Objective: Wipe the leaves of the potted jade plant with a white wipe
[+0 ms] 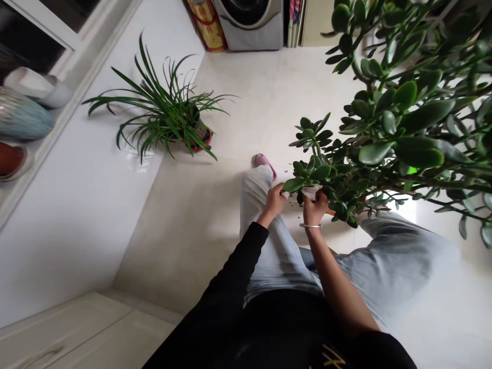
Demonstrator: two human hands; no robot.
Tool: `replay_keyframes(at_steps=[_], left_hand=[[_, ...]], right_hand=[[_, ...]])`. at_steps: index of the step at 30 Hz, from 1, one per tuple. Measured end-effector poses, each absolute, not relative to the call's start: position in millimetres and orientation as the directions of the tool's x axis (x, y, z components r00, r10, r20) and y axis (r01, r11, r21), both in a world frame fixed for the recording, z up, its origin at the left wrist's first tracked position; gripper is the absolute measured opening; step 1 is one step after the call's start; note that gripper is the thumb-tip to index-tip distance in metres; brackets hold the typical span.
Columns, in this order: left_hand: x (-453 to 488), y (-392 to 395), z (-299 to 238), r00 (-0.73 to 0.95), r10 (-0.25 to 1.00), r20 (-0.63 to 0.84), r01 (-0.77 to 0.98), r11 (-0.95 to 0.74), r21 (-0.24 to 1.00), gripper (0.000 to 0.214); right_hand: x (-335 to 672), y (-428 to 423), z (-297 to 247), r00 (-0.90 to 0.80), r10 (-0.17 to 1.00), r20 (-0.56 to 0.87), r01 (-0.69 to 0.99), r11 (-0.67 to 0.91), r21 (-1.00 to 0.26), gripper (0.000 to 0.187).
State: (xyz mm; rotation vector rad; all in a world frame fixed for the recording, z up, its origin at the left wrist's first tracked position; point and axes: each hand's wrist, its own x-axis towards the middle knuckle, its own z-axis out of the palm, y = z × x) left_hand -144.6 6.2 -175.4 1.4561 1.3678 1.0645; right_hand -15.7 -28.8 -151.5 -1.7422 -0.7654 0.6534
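A large jade plant (400,118) with thick green leaves fills the right side. My left hand (274,199) pinches one of its lower leaves (294,184). Beside it, my right hand (314,206), with a silver bangle on the wrist, is closed on a white cloth (310,191) pressed against the same cluster of leaves. Both hands sit above my knees in light jeans. The plant's pot is hidden behind the leaves and my legs.
A spider plant (169,115) in a red pot stands on the pale tiled floor by the white wall. A washing machine (251,23) is at the far end. White cabinet (77,333) at lower left. A shelf with vases (23,118) at the left.
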Motion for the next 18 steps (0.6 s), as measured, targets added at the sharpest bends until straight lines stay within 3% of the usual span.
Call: replay_keyframes(at_steps=[9,15,18], left_hand=[[-139,4,-175,0.019,1.000,-0.021,0.258,0.015,0.966,0.026],[-139,5,-167,-0.009,0.999,-0.048,0.208,0.049,0.977,0.033],[-142,2,-164,-0.037,0.996,-0.084,0.159,0.088,0.983,0.025]], right_hand=[[-2,-31,-163,0.620,0.785,0.000,0.359,-0.284,-0.889,0.031],[0,-31,-167,0.640,0.768,-0.009,0.370,-0.318,-0.873,0.031],[0,-30,-165,0.639,0.769,0.001,0.352,-0.292,-0.890,0.033]])
